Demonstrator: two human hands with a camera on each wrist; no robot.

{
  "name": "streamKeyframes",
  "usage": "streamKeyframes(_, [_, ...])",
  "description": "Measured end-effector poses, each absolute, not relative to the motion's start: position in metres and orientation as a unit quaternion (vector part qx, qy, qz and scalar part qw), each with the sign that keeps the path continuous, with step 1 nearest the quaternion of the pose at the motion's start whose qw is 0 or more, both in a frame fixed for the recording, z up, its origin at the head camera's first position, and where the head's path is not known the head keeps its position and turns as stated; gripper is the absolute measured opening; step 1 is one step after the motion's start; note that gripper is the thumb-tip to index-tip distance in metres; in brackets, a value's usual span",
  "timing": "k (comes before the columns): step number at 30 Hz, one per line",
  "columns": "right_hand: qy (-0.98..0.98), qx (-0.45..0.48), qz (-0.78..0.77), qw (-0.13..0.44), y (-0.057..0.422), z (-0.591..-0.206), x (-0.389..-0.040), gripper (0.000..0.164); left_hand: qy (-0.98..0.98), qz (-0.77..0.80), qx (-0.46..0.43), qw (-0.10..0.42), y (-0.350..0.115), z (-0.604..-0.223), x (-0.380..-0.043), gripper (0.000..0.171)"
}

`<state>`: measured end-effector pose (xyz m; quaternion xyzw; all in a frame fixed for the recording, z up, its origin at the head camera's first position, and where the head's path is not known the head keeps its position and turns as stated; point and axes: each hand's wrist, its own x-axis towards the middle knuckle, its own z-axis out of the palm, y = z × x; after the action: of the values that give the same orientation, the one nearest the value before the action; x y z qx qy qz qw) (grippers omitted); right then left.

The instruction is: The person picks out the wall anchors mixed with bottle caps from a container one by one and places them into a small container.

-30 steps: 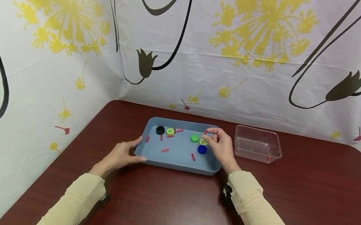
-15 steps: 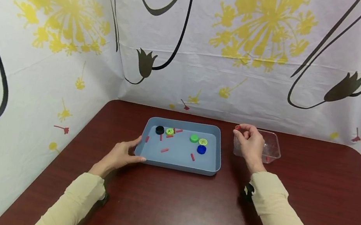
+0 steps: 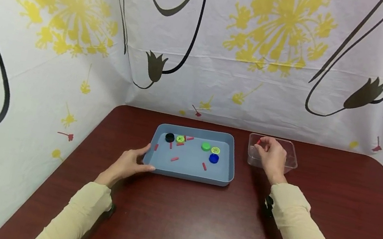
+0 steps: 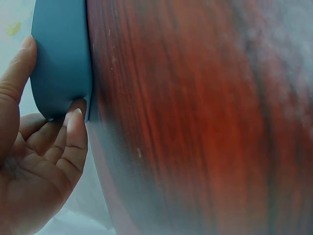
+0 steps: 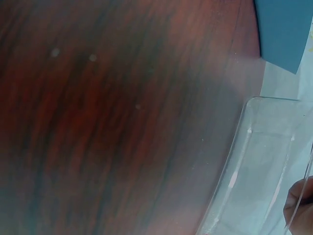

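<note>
My left hand [image 3: 126, 165] grips the near left corner of a blue-grey tray [image 3: 189, 169]. In the left wrist view its fingers wrap the tray's corner [image 4: 61, 58]. Between thumb and fingertips, my right hand [image 3: 274, 157] pinches a small red stick [image 3: 258, 142] over a clear plastic container [image 3: 293, 154]. The right wrist view has only part of that hand [image 5: 299, 205], behind the container's wall [image 5: 239, 161]; the stick is not visible there. Inside the tray lie several red sticks [image 3: 174, 159] and round caps: black [image 3: 170, 138], green [image 3: 206, 147], blue [image 3: 213, 158] and yellow-green.
The dark reddish wooden table [image 3: 176, 217] extends in front of the tray and to the right of the container. Behind it hangs a white cloth [image 3: 200, 87] with yellow flowers and dark stems. A gap of bare table separates tray and container.
My right hand has moved right from above the tray to over the clear container, carrying the red stick, and has lowered slightly. The left hand has stayed on the tray.
</note>
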<state>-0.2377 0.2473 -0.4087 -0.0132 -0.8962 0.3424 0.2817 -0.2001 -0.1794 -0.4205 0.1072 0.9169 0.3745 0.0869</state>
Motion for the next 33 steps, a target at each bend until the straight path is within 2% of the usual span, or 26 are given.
streamKeyframes(25, [-0.876, -0.035, 0.389, 0.285, 0.249, -0.411, -0.240, 0.022, 0.912, 0.385, 0.106, 0.090, -0.179, -0.420, -0.202, 0.093])
streamKeyframes(33, [-0.866, -0.005, 0.428, 0.258, 0.233, -0.401, -0.237, 0.023, 0.913, 0.382, 0.121, 0.081, -0.179, -0.421, -0.201, 0.092])
